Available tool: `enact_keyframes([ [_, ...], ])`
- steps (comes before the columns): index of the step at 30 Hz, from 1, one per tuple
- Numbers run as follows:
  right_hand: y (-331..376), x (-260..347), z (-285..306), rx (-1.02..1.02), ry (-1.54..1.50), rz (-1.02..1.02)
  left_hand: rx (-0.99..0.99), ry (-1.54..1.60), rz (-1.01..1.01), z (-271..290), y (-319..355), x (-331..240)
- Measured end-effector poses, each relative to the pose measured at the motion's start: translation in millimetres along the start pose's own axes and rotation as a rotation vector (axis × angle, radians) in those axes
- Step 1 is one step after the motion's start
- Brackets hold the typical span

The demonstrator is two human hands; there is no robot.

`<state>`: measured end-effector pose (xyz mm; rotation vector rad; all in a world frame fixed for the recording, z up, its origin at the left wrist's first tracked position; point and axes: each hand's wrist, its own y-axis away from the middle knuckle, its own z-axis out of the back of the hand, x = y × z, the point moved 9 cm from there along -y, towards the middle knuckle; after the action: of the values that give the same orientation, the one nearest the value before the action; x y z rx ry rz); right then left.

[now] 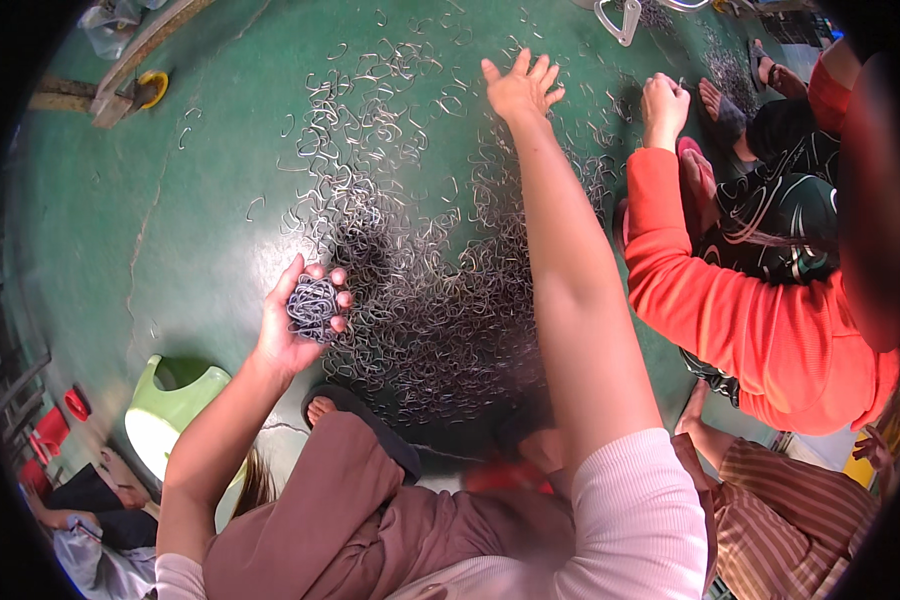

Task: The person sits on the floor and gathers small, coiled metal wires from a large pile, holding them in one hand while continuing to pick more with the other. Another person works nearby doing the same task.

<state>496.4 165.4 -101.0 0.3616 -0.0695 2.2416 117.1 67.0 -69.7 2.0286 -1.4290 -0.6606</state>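
My left hand is turned palm up, its fingers curled around a bunch of bent metal hooks. Stretched far forward, my right hand has its fingers spread over the scattered hooks at the far side, with nothing visible in it. A wide heap of loose grey metal hooks covers the green floor in front of me. The heap is dense near my feet and thins out farther away. Whether the right fingertips touch the floor, I cannot tell.
Close on my right sits a person in an orange-red sleeve, a closed hand over the hooks. A light green plastic stool stands at my left. Wooden legs with a yellow ring are at the far left. Other people sit around.
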Motion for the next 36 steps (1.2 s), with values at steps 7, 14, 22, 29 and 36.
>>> enact_keyframes([
  [7, 82, 26, -19, -0.001, -0.042, 0.246, -0.089, 0.002, -0.016, 12, 2, -4],
  [14, 179, 63, -34, 0.077, -0.116, 0.459, -0.099, -0.043, 0.003, 6, -4, 3],
  [22, 159, -14, 1, -0.145, 0.025, 0.059, -0.010, 0.033, 0.005, 13, 3, 0],
  [29, 187, -20, -6, 0.022, 0.070, 0.288, -0.020, 0.020, -0.013, 21, 13, 0],
  [36, 200, -23, 4, 0.043, -0.058, 0.319, -0.036, 0.036, -0.027, 14, 17, 2],
])
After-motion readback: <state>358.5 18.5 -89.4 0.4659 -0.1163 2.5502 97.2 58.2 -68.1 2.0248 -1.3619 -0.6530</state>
